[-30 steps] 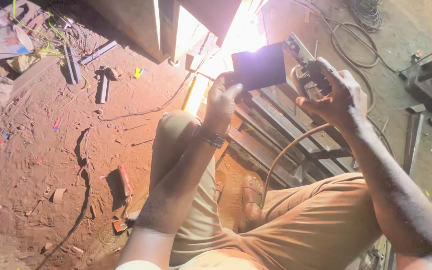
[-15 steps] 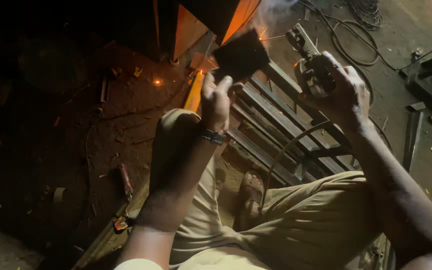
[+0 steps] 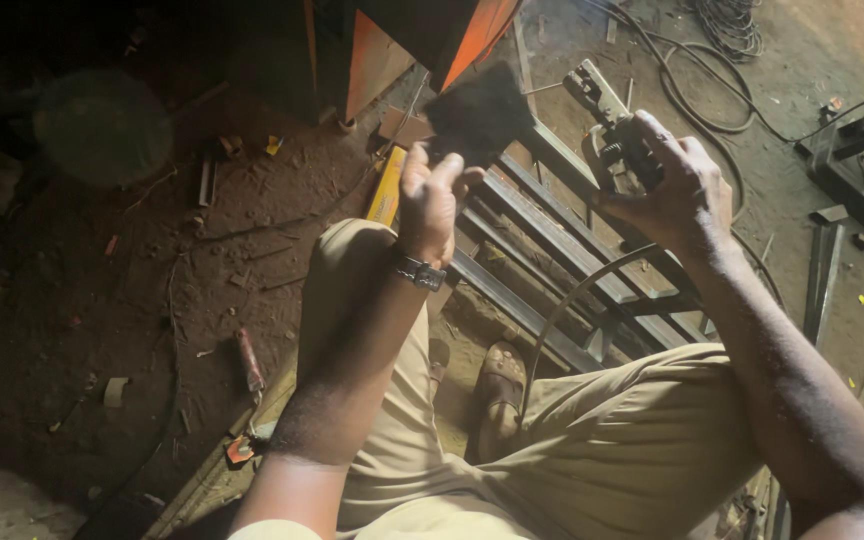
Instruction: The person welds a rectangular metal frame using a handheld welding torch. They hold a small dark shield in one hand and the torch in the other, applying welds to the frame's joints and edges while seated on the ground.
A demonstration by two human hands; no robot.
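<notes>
Welding gear held over a steel frame
Left hand (image 3: 435, 195) pinches a dark shield plate (image 3: 479, 112) above it; right hand (image 3: 674, 188) is clenched around what looks like an electrode holder (image 3: 614, 135), frame (image 3: 562, 270) just below

Open dirt floor (image 3: 152, 300) fills the left of the frame, broken only by small scrap. Centre and upper right are obstructed by slanted steel bars (image 3: 562, 250). An orange panel (image 3: 372, 55) blocks top centre. Cables (image 3: 712, 90) cross the upper right ground.
</notes>
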